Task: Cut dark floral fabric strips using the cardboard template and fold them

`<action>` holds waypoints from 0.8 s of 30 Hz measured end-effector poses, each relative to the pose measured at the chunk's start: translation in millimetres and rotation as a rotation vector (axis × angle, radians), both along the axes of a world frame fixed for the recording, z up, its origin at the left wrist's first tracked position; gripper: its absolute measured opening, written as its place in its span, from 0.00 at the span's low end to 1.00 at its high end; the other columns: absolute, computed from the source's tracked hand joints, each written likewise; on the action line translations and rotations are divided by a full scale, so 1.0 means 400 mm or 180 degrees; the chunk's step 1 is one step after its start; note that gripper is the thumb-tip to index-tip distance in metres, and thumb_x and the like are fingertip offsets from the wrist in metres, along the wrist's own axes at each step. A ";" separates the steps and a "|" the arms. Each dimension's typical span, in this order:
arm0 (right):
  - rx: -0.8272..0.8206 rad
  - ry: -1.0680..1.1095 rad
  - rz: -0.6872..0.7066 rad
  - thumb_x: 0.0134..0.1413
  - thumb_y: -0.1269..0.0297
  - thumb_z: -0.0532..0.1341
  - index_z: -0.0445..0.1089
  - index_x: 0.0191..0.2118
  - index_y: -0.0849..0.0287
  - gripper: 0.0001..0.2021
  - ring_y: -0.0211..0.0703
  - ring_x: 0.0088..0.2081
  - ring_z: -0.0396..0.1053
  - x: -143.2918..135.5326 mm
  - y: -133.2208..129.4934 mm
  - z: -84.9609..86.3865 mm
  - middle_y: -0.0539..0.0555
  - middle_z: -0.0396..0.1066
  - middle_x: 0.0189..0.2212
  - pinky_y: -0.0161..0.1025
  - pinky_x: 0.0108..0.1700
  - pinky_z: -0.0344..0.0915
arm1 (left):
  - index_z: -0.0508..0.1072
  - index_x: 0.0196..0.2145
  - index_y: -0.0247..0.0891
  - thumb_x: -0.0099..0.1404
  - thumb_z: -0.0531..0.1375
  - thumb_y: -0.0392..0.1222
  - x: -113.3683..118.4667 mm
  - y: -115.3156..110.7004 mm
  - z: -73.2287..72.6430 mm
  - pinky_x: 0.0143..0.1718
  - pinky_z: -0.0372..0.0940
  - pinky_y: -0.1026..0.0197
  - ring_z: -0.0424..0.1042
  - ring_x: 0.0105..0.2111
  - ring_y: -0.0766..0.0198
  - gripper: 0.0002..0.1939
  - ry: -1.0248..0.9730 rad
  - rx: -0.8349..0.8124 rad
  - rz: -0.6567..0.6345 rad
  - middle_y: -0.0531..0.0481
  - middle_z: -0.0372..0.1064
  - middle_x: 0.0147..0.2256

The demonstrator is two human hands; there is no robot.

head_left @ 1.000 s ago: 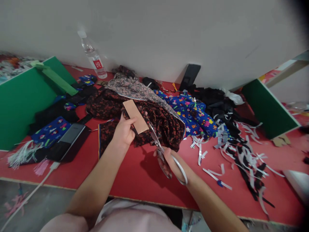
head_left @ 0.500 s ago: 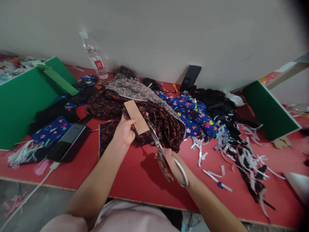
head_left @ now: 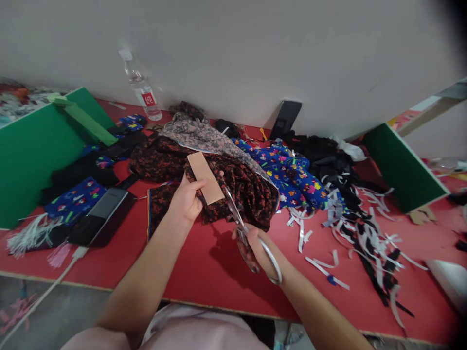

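Note:
My left hand is closed on a flat tan cardboard strip, its thumb pressed on the face of the strip. Dark floral fabric with red flowers lies bunched behind and under the strip, and some of it is pinched along with it. Silver scissors are in my right hand, fingers through the large handle loops. The blades point up and left, close to the strip's right edge, at the dark cloth. Whether the tips touch the cloth I cannot tell.
Blue patterned cloth and black scraps with white strips cover the right side of the red table. A power bank with a cable lies left. Behind stand a water bottle and a phone. Green boards flank the table.
The scissor blades look slightly more closed than before. Both hands keep nearly the same place, and the whole view has shifted a little.

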State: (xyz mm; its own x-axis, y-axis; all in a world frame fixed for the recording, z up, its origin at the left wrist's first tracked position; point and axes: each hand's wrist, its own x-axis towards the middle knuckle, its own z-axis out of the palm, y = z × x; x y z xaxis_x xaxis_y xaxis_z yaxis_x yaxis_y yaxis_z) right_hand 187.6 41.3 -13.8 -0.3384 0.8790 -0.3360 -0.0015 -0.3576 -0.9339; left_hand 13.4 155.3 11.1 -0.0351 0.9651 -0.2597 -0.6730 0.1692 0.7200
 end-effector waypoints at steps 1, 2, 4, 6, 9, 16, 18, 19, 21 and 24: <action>0.0004 0.0009 0.0004 0.51 0.34 0.44 0.63 0.39 0.59 0.31 0.26 0.14 0.45 0.000 0.000 0.000 0.42 0.52 0.18 0.26 0.13 0.48 | 0.59 0.56 0.46 0.55 0.53 0.20 0.000 -0.001 0.000 0.51 0.64 0.46 0.73 0.44 0.56 0.35 -0.0006 0.0016 -0.0043 0.47 0.74 0.43; 0.0014 0.0001 0.0003 0.52 0.34 0.44 0.63 0.38 0.59 0.30 0.26 0.14 0.45 0.001 0.000 -0.001 0.42 0.52 0.18 0.26 0.13 0.48 | 0.58 0.57 0.46 0.55 0.53 0.20 0.000 -0.001 0.000 0.51 0.64 0.45 0.73 0.44 0.55 0.35 -0.0010 0.0030 -0.0085 0.47 0.74 0.43; 0.0047 -0.0051 0.0000 0.52 0.34 0.44 0.63 0.38 0.59 0.31 0.27 0.14 0.46 0.001 -0.001 -0.003 0.42 0.52 0.18 0.27 0.13 0.48 | 0.58 0.57 0.45 0.55 0.53 0.20 0.001 -0.002 0.000 0.51 0.64 0.44 0.73 0.45 0.54 0.35 -0.0005 0.0049 -0.0124 0.46 0.74 0.43; 0.0075 -0.0108 0.0017 0.51 0.34 0.44 0.63 0.38 0.59 0.31 0.27 0.14 0.46 0.000 -0.001 -0.006 0.43 0.53 0.18 0.27 0.13 0.49 | 0.58 0.57 0.44 0.55 0.53 0.20 0.001 -0.002 -0.001 0.51 0.64 0.44 0.73 0.45 0.54 0.35 0.0011 0.0062 -0.0116 0.45 0.74 0.43; 0.0090 -0.0096 0.0039 0.51 0.33 0.43 0.63 0.38 0.59 0.31 0.27 0.13 0.47 0.000 -0.002 -0.010 0.43 0.53 0.18 0.27 0.13 0.50 | 0.58 0.57 0.44 0.54 0.53 0.20 0.002 -0.005 0.000 0.51 0.64 0.43 0.73 0.45 0.54 0.35 0.0021 0.0099 -0.0126 0.45 0.74 0.43; 0.0085 -0.0021 -0.0001 0.53 0.35 0.42 0.62 0.38 0.60 0.31 0.27 0.12 0.47 -0.003 -0.006 -0.004 0.42 0.53 0.17 0.27 0.11 0.51 | 0.57 0.58 0.46 0.54 0.54 0.20 0.007 -0.012 0.008 0.51 0.63 0.42 0.73 0.45 0.54 0.36 -0.0031 0.0093 -0.0246 0.46 0.72 0.47; 0.0076 -0.0013 -0.0022 0.54 0.36 0.42 0.63 0.38 0.60 0.30 0.26 0.12 0.48 -0.004 -0.008 -0.002 0.42 0.54 0.18 0.26 0.11 0.51 | 0.56 0.58 0.46 0.55 0.54 0.21 0.008 -0.013 0.009 0.50 0.63 0.41 0.73 0.45 0.53 0.36 -0.0034 0.0105 -0.0262 0.46 0.72 0.46; 0.0073 -0.0004 -0.0038 0.54 0.36 0.42 0.63 0.38 0.60 0.30 0.26 0.12 0.48 -0.004 -0.009 -0.002 0.42 0.54 0.18 0.26 0.11 0.51 | 0.56 0.58 0.46 0.55 0.54 0.21 0.008 -0.013 0.009 0.50 0.63 0.41 0.73 0.45 0.53 0.36 -0.0037 0.0111 -0.0267 0.46 0.73 0.46; 0.0051 0.0022 -0.0067 0.55 0.36 0.43 0.63 0.38 0.60 0.29 0.26 0.11 0.48 -0.004 -0.010 -0.001 0.42 0.54 0.18 0.26 0.10 0.50 | 0.56 0.58 0.46 0.55 0.54 0.21 0.008 -0.014 0.011 0.50 0.63 0.41 0.73 0.45 0.53 0.36 -0.0042 0.0111 -0.0263 0.46 0.73 0.45; -0.0030 0.0046 -0.0121 0.54 0.37 0.44 0.62 0.37 0.60 0.29 0.25 0.11 0.47 -0.004 -0.011 -0.003 0.42 0.54 0.17 0.25 0.09 0.48 | 0.56 0.58 0.46 0.55 0.53 0.20 0.008 -0.015 0.013 0.51 0.63 0.41 0.73 0.45 0.54 0.36 -0.0034 0.0099 -0.0245 0.46 0.73 0.45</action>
State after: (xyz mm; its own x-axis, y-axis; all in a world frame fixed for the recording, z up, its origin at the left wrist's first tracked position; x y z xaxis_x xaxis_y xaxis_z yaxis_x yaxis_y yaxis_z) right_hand 186.0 36.7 -15.0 -0.3097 0.8881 -0.3397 -0.0287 -0.3658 -0.9303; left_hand 16.5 149.2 16.4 0.0420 0.9724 -0.2296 -0.6667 0.1984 0.7185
